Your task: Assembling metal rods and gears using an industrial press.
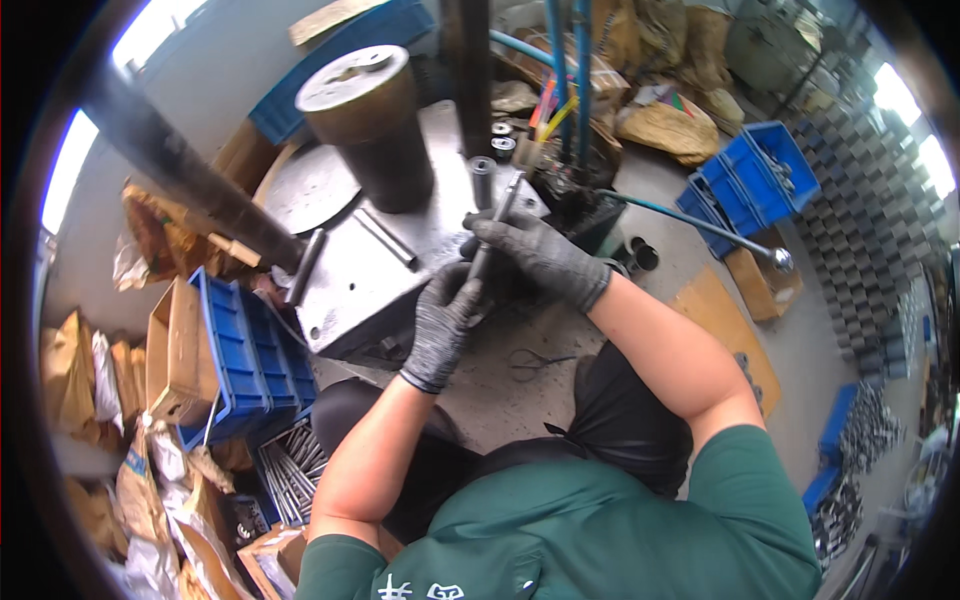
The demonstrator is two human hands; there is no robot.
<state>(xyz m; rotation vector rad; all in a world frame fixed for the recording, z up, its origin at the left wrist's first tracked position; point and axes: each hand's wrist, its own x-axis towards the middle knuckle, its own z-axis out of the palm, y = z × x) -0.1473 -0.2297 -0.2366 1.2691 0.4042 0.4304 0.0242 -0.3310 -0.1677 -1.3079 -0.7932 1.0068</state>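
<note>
Steel dominates here: a thick grey press table (pixel 400 255) is sitting in front of the person, its flat top scuffed and dull, with a heavy dark cylinder (pixel 365 125) standing upright on its far side. To the left, stacked blue plastic bins (pixel 240 345) are leaning beside a cardboard box (pixel 180 350), and below them a crate of long metal rods (pixel 295 470) is lying on the floor. More blue bins (pixel 755 175) are sitting well apart on the right. At the table's near edge, both gloved hands are working on one slim metal rod (pixel 497 218), grey and straight, tilting up and away from the person over the table's corner. The right hand (pixel 540 255), in a dark knit glove, is wrapping its fingers around the rod's middle. The left hand (pixel 440 325), in a speckled grey glove, is closing tightly around the rod's lower end, just beneath the right. Just beyond the rod's tip, a short dark steel sleeve (pixel 482 180) is standing upright on the table. A pair of scissors (pixel 535 362) is lying on the concrete floor below the hands.
</note>
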